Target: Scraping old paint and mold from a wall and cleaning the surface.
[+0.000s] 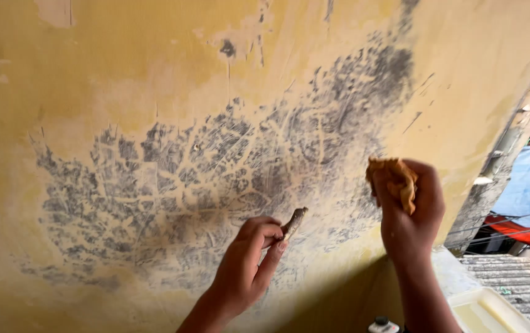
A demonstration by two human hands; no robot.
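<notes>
Scraper [294,222] work like this is going best when the blade is staying at a low angle to the wall [154,92], so it's lifting loose paint instead of gouging the plaster underneath. Short overlapping strokes, steady pressure, and I'd be working outward from the grey patch [215,166] toward the yellow edges that are still flaking.

Right now the left hand [246,265] is curling tightly around the handle, thumb and fingers closed on it, with the small worn blade poking up and to the right, its tip touching or just off the wall near the lower middle of the scraped area. The tool is looking old and crusted, brownish-grey, pretty narrow.

The right hand [410,216] is closing around a crumpled piece of orange-brown sandpaper or rag [394,182], held up against the wall to the right of the scraper, the two well apart.

Down at the near right a white tray [493,311] and a small bottle cap [382,323] are sitting on a ledge, with corrugated roofing [517,277] beyond.
</notes>
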